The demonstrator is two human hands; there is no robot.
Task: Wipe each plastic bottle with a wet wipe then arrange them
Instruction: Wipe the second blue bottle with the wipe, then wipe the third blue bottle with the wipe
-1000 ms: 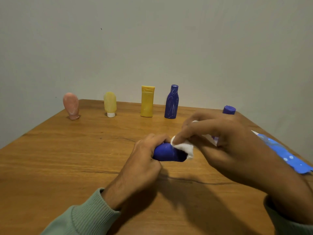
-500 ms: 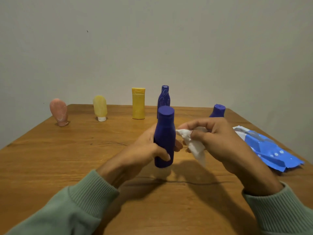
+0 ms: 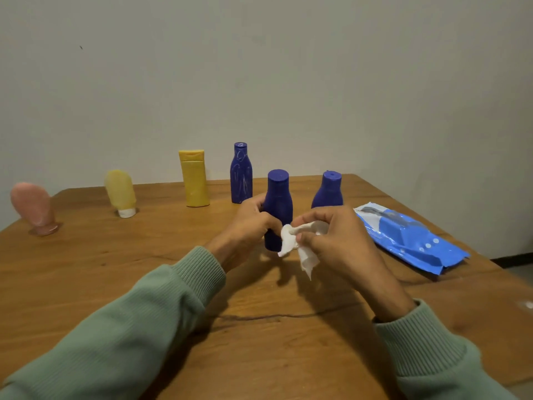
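A dark blue bottle [image 3: 278, 203] stands upright at the middle of the wooden table [image 3: 86, 284]. My left hand [image 3: 248, 226] grips its lower body from the left. My right hand [image 3: 331, 238] pinches a crumpled white wet wipe [image 3: 297, 246] that touches the bottle's lower right side. Along the back stand a pink bottle [image 3: 31, 207], a pale yellow bottle [image 3: 121, 193], a yellow bottle [image 3: 193, 178] and a tall blue bottle [image 3: 241, 173]. Another blue bottle [image 3: 328, 190] stands behind my right hand, its base hidden.
A blue wet-wipe pack [image 3: 409, 238] lies near the table's right edge. A plain wall rises right behind the table's far edge. A crack runs across the tabletop between my forearms.
The dark blue bottle went from lying on its side to upright, then moved farther from me. My right hand has brought the wipe down against its lower part.
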